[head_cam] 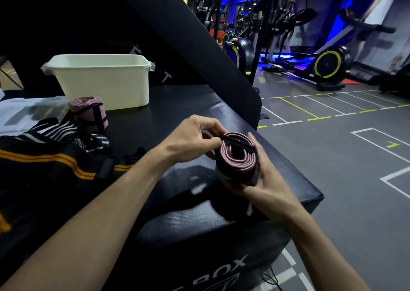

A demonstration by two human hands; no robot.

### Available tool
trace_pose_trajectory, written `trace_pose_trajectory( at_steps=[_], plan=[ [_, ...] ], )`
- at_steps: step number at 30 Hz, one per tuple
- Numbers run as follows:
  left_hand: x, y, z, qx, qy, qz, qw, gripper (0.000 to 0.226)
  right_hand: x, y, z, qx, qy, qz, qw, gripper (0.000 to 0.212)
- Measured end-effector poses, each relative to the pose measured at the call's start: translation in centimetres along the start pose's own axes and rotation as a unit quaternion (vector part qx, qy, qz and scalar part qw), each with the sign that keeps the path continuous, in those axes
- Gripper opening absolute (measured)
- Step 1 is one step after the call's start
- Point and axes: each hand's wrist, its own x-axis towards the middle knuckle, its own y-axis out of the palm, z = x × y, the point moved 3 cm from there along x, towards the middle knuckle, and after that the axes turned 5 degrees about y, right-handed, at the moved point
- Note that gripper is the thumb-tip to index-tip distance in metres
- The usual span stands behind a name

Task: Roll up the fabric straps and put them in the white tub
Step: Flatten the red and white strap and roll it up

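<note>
A dark red fabric strap (238, 160) is rolled into a tight coil in front of me, over the black padded box. My right hand (264, 177) cups the roll from below and from its right side. My left hand (195, 138) pinches a thin black band (239, 144) that stretches across the top of the roll. The white tub (102, 79) stands at the back left of the padded surface. A pink rolled strap (88, 113) bound with black bands stands upright in front of the tub.
Loose straps lie at the left: black-and-white striped ones (66, 131) and black ones with orange stripes (55, 162). A clear plastic bag (26, 111) lies behind them. The padded box's edge (288, 168) drops to the gym floor on the right. Exercise machines (328, 64) stand beyond.
</note>
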Motion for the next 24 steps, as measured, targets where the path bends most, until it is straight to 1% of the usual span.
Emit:
trace_pose_trajectory(
  at_steps=[1,3,5,7,10,11,12,15,16,20,24],
  plan=[
    [0.0,0.0,0.1,0.011,-0.006,-0.008,1.000,0.016,0.1,0.0,0.0,0.013,0.007,-0.010,1.000,0.113],
    [-0.1,0.0,0.4,0.030,-0.025,-0.023,0.999,0.010,0.3,0.2,0.0,0.012,0.007,-0.040,0.999,0.112],
    [0.0,0.2,0.8,0.036,-0.041,-0.034,0.998,0.006,0.3,0.6,0.3,-0.031,-0.005,-0.073,0.997,0.106],
    [0.0,0.5,1.0,0.028,-0.047,-0.043,0.998,0.003,0.4,1.2,0.7,-0.073,-0.002,-0.086,0.994,0.105],
    [0.0,0.8,0.9,0.034,-0.050,-0.043,0.997,0.003,0.3,1.7,1.2,-0.035,0.031,-0.104,0.994,0.118],
    [-0.1,0.9,0.9,0.030,-0.055,-0.038,0.997,0.003,0.3,1.7,1.3,-0.023,0.037,-0.114,0.993,0.119],
    [-0.2,0.9,0.9,0.023,-0.061,-0.034,0.997,0.005,0.3,1.7,1.2,-0.012,0.041,-0.127,0.991,0.113],
    [-0.2,0.7,0.8,0.015,-0.067,-0.026,0.997,0.014,0.6,1.5,0.3,0.020,0.054,-0.148,0.987,0.077],
    [-0.1,0.6,0.8,0.022,-0.063,-0.024,0.997,0.016,0.7,1.5,0.1,0.024,0.052,-0.147,0.988,0.071],
    [0.0,0.3,0.3,0.086,-0.022,-0.035,0.995,0.016,0.9,1.4,-0.1,0.017,0.044,-0.132,0.990,0.068],
    [0.0,0.0,0.4,0.072,-0.003,-0.028,0.997,0.017,0.8,1.2,0.0,0.011,0.035,-0.114,0.993,0.068]
  ],
)
